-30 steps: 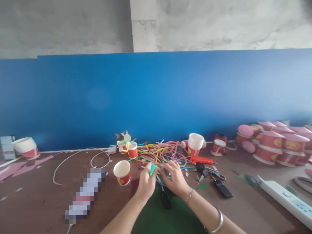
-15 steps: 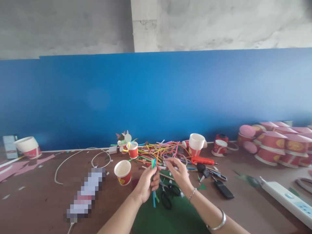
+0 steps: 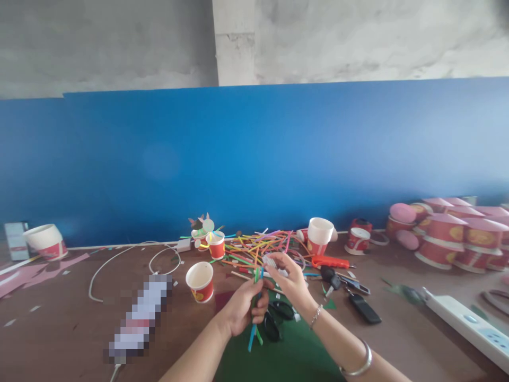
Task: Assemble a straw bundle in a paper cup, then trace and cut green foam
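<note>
Blue and green strips are gripped in my left hand, their lower ends hanging below the fingers. My right hand, fingers pinched together, is just right of the strips' upper ends; a small whitish piece shows at its fingertips, too blurred to name. Black-handled scissors lie under and beside the hands on a dark green sheet. Behind the hands spreads a pile of coloured strips.
A paper cup stands left of the hands, stacked cups behind right. An orange-red tool, keys and a power strip lie right. Pink-topped cups crowd the far right.
The strips in my left hand have tilted, their upper ends leaning right and lower ends left. My right hand has moved slightly left and down, closer to the strips.
</note>
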The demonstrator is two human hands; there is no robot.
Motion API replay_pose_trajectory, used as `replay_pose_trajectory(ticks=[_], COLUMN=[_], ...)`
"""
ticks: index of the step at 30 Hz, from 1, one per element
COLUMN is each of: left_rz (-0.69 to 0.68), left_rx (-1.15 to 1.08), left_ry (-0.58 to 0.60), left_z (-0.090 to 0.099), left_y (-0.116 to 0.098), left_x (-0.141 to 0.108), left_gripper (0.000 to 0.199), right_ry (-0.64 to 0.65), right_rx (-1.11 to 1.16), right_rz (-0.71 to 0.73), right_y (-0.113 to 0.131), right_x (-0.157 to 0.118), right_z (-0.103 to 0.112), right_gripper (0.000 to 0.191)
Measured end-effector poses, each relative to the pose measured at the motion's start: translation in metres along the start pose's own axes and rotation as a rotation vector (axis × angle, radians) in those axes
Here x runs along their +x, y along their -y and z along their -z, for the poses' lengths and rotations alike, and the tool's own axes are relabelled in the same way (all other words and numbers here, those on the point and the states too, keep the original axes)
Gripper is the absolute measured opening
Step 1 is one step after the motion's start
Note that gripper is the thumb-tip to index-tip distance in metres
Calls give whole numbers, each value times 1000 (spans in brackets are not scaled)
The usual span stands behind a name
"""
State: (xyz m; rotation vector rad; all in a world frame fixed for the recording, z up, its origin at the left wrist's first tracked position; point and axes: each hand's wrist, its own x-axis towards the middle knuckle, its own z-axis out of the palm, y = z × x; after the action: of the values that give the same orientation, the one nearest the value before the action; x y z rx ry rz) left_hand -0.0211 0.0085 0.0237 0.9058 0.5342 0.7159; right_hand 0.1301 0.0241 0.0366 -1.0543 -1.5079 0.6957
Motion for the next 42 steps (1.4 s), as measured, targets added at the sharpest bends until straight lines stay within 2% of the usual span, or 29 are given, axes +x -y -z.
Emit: replay_pose_trajectory(ticks=[7, 12, 16, 21, 25, 28, 36, 42], left_rz=[-12, -2, 3, -31, -68, -89, -59, -61], left_rx=[-41, -32, -11, 18, 54, 106, 361, 429], left_ry=[-23, -20, -27, -58, -131, -194, -353, -350], left_z=[-3, -4, -2, -1, -4, -7, -15, -25], left_y=[0, -1, -1, -3, -5, -5, 1, -3], left_x=[0, 0, 0, 1, 2, 4, 11, 8], left_gripper=[29, 31, 32, 37, 39, 42, 43, 42], right_ry=[16, 32, 46, 12, 92, 157, 205, 204], right_rx=[-241, -307, -325, -391, -453, -488, -645, -709], right_rz=[235, 311, 314, 238, 154, 119, 222, 259], right_y=[3, 8, 8, 15, 29, 37, 38, 46], right_x=[-5, -5, -4, 0, 1, 0, -1, -3], right_z=[3, 6, 6, 8, 10, 11, 11, 14], right_gripper=[17, 17, 18, 16, 16, 23, 15, 13])
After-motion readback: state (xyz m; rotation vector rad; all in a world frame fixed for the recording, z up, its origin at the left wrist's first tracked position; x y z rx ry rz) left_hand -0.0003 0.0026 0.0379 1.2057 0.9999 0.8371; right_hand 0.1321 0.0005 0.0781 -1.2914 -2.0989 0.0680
